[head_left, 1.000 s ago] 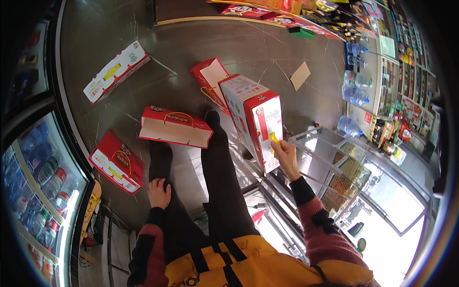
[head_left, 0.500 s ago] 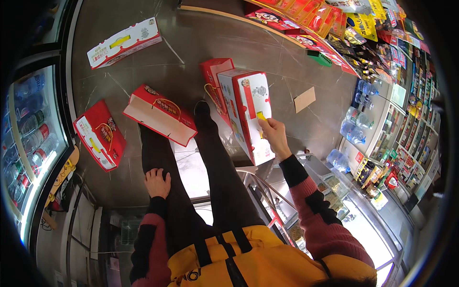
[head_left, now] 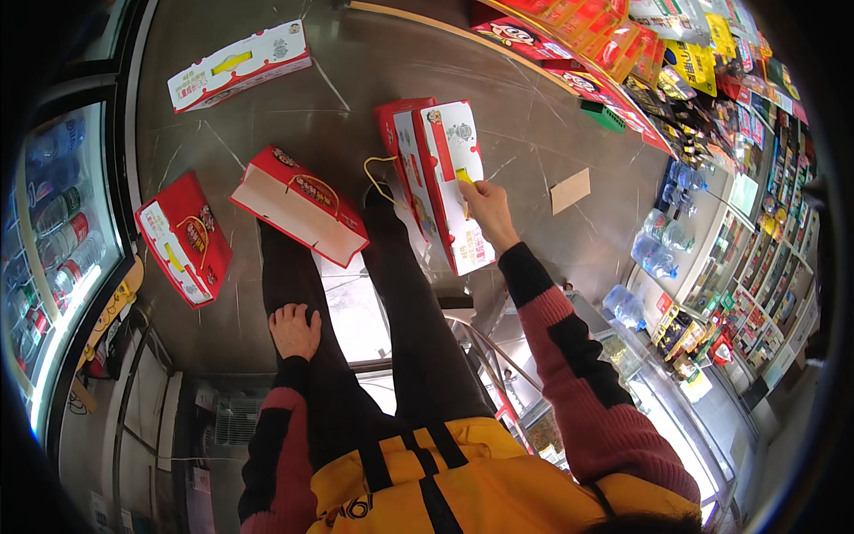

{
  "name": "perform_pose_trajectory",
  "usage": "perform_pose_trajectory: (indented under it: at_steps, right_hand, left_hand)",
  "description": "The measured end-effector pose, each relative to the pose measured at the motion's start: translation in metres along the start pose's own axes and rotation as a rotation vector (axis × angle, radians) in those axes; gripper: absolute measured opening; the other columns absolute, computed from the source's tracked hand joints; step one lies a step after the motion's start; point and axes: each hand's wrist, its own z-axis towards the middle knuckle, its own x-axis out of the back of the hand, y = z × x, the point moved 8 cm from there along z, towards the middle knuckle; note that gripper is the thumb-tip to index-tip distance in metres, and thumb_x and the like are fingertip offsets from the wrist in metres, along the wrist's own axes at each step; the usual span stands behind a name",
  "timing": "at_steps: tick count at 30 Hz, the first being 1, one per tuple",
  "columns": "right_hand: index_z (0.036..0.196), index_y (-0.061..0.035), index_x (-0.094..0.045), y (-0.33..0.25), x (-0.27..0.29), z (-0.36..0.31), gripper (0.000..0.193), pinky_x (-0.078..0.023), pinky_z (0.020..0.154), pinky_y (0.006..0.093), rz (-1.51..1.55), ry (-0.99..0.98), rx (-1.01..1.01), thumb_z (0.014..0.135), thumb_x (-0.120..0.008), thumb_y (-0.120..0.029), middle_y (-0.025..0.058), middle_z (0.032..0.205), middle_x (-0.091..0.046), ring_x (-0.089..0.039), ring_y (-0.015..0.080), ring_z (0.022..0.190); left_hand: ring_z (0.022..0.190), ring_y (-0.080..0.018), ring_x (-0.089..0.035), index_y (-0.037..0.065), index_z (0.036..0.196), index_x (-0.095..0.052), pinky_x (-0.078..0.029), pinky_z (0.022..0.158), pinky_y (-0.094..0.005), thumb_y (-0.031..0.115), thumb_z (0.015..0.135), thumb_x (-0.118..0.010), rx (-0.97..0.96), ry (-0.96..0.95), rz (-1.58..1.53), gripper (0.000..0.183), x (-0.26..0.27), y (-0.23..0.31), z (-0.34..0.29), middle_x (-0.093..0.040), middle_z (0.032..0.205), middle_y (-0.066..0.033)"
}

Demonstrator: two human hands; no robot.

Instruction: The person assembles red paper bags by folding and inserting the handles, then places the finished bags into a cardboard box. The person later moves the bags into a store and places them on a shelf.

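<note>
My right hand (head_left: 487,212) is closed on the yellow handle of a white-and-red carton (head_left: 458,142). Close against the carton's left side stands a red paper bag (head_left: 398,116), its yellow cord loop sticking out to the left. Most of that bag is hidden; whether the carton is inside it I cannot tell. My left hand (head_left: 294,331) lies flat on my left thigh, fingers spread and holding nothing. An open red paper bag (head_left: 302,209) with a pale inside lies by my left leg. Farther left, another red bag (head_left: 189,236) has a white carton with a yellow handle in it.
A further white carton (head_left: 238,67) lies on the tiled floor at the far left. A flat piece of cardboard (head_left: 570,190) is right of my hand. Glass-door coolers (head_left: 67,222) line the left; shelves of packaged goods and water jugs (head_left: 654,258) line the right.
My right hand has brought the carton left and farther from me, close against the red bag. That bag's cord loop now juts out to the left. My left hand stays on my thigh.
</note>
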Motion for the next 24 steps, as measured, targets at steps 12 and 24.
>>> perform_pose_trajectory:
  at_steps: [12, 24]
  right_hand:
    - [0.076, 0.0038, -0.063, 0.108, -0.107, 0.139, 0.039, -0.047, 0.052, 0.0334, -0.024, 0.006, 0.011, 0.087, -0.064, -0.034, 0.0089, 0.061, -0.060, -0.060, 0.0161, 0.057]
    - [0.085, -0.0012, -0.062, -0.030, -0.167, 0.023, 0.007, -0.050, 0.073, 0.0450, -0.455, 0.186, 0.751, 0.081, -0.058, -0.004, 0.0199, 0.083, -0.063, -0.062, 0.0382, 0.083]
  left_hand:
    - [0.098, -0.0306, -0.056, 0.007, 0.093, -0.066, -0.043, 0.090, -0.0439, 0.025, 0.080, -0.067, 0.082, 0.120, -0.248, 0.022, 0.020, -0.018, -0.002, -0.063, 0.099, -0.0087]
    - [0.098, -0.0300, -0.057, 0.007, 0.093, -0.066, -0.045, 0.085, -0.0423, 0.024, 0.080, -0.068, 0.217, 0.136, -0.404, 0.021, 0.019, -0.039, -0.007, -0.064, 0.099, -0.0075]
